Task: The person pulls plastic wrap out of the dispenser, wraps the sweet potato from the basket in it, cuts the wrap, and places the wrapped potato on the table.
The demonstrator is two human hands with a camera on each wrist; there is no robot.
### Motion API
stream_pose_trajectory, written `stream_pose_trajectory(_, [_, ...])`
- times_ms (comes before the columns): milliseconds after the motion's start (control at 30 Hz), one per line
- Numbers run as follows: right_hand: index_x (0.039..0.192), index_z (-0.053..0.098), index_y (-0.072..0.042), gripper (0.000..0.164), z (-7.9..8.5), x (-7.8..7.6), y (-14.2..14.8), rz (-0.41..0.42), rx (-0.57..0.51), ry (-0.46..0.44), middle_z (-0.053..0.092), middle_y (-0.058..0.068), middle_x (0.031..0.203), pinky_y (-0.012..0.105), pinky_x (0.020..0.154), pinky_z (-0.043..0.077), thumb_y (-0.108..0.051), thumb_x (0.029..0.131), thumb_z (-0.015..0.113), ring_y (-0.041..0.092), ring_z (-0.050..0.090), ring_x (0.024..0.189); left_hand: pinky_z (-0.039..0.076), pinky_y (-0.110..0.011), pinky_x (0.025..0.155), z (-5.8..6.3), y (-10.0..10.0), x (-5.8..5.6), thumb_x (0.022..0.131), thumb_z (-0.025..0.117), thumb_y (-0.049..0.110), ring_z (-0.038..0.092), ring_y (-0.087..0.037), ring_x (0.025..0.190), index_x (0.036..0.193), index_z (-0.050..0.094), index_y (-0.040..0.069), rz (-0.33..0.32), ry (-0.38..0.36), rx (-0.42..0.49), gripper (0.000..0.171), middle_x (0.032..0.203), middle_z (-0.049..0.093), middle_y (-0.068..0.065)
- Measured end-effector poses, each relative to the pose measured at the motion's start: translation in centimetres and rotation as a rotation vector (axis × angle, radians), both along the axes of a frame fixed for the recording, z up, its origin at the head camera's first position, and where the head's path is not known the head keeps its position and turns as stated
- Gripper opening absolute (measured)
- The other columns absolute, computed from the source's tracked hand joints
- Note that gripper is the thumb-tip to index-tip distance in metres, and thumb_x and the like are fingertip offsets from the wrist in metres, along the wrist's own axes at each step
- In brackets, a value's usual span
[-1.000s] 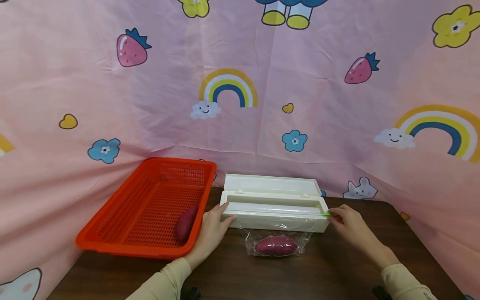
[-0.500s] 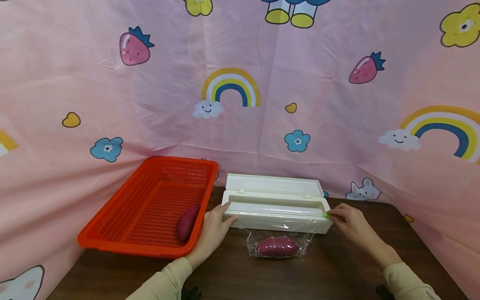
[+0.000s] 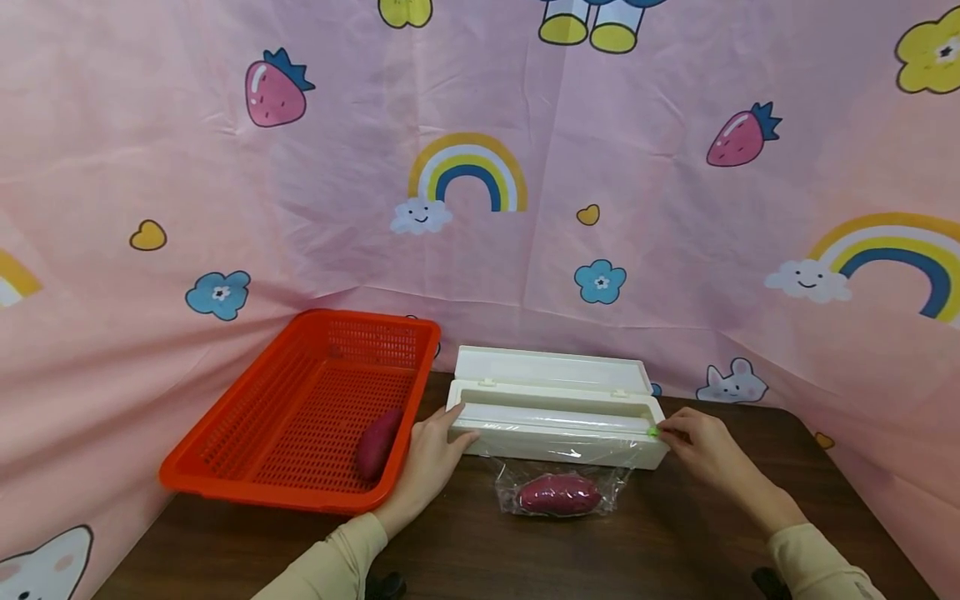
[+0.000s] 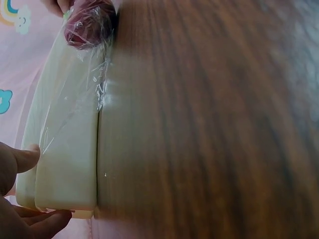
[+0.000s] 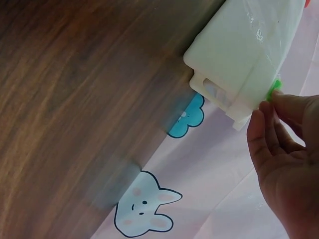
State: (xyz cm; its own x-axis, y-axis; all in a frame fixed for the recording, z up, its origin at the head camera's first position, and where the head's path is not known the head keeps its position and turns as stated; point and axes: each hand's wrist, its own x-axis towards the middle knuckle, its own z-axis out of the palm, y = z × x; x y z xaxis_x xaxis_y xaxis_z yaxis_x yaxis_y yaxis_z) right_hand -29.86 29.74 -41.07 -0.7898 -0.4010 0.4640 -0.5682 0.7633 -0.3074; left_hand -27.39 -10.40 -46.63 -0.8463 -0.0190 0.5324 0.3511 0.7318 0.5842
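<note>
A white cling film dispenser (image 3: 555,446) lies with its lid raised and a roll of film (image 3: 555,417) inside. My left hand (image 3: 429,457) grips its left end; in the left wrist view the thumb (image 4: 29,158) presses the front part while fingers reach round the end. At the opposite end, my right hand (image 3: 708,450) pinches a small green slide cutter (image 3: 652,431) on the dispenser's front edge. Clear film runs from the roll down over the front, around a purple sweet potato (image 3: 558,495) lying on the table before the dispenser.
Left of the dispenser stands an orange-red plastic basket (image 3: 300,400) with another purple sweet potato (image 3: 378,444) in it, close to my left forearm. Behind the dark wooden table (image 3: 600,558) hangs a pink patterned cloth (image 3: 525,292).
The head view has shifted a little, so everything sits slightly farther right. My right hand and the green slide cutter have edged slightly left along the dispenser. The left hand keeps its grip.
</note>
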Motion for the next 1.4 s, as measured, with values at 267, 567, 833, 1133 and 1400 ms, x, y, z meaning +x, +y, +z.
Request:
stream_pose_trajectory(267, [0.090, 0.077, -0.003, 0.012, 0.3, -0.4, 0.1, 0.063, 0.039, 0.009, 0.069, 0.003, 0.087, 0.025, 0.060, 0.050, 0.007, 0.083, 0.074, 0.004, 0.055, 0.075, 0.057, -0.048, 0.093, 0.2, 0.0, 0.0, 0.085, 0.083, 0.027, 0.070, -0.036, 0.112, 0.129, 0.069, 0.000, -0.003, 0.003, 0.003, 0.054, 0.129, 0.068, -0.025])
stream_pose_trajectory(567, [0.087, 0.076, -0.005, 0.014, -0.3, -0.8, -1.5, 0.151, 0.030, 0.099, 0.066, -0.001, 0.084, 0.024, 0.059, 0.048, 0.008, 0.080, 0.077, 0.002, 0.055, 0.073, 0.057, -0.047, 0.092, 0.1, 0.1, 0.0, 0.084, 0.084, 0.026, 0.071, -0.035, 0.112, 0.129, 0.069, 0.001, 0.001, 0.009, 0.000, 0.054, 0.128, 0.068, -0.024])
stream_pose_trajectory(833, [0.088, 0.077, -0.006, 0.013, -0.1, -1.2, -2.8, 0.138, 0.043, 0.041, 0.067, -0.001, 0.084, 0.024, 0.059, 0.047, 0.006, 0.083, 0.076, 0.003, 0.054, 0.073, 0.059, -0.047, 0.088, 0.0, 0.2, 0.0, 0.082, 0.085, 0.025, 0.073, -0.035, 0.106, 0.126, 0.071, 0.000, 0.007, 0.043, -0.009, 0.053, 0.124, 0.070, -0.026])
stream_pose_trajectory(1133, [0.091, 0.077, -0.005, 0.010, -0.1, -1.2, -3.0, 0.123, 0.050, -0.019, 0.069, 0.001, 0.087, 0.025, 0.061, 0.048, 0.004, 0.085, 0.076, 0.006, 0.055, 0.075, 0.059, -0.047, 0.088, -0.3, 0.1, -0.2, 0.081, 0.086, 0.024, 0.072, -0.036, 0.106, 0.125, 0.071, 0.000, 0.007, 0.050, -0.012, 0.053, 0.122, 0.070, -0.027])
stream_pose_trajectory(1400, [0.089, 0.076, -0.005, 0.012, -0.2, -1.4, -3.2, 0.132, 0.038, 0.010, 0.069, 0.001, 0.086, 0.024, 0.061, 0.048, 0.006, 0.083, 0.076, 0.006, 0.055, 0.074, 0.058, -0.047, 0.090, -0.3, 0.1, -0.4, 0.081, 0.086, 0.024, 0.071, -0.038, 0.108, 0.125, 0.071, 0.000, 0.010, 0.042, -0.012, 0.053, 0.123, 0.069, -0.029])
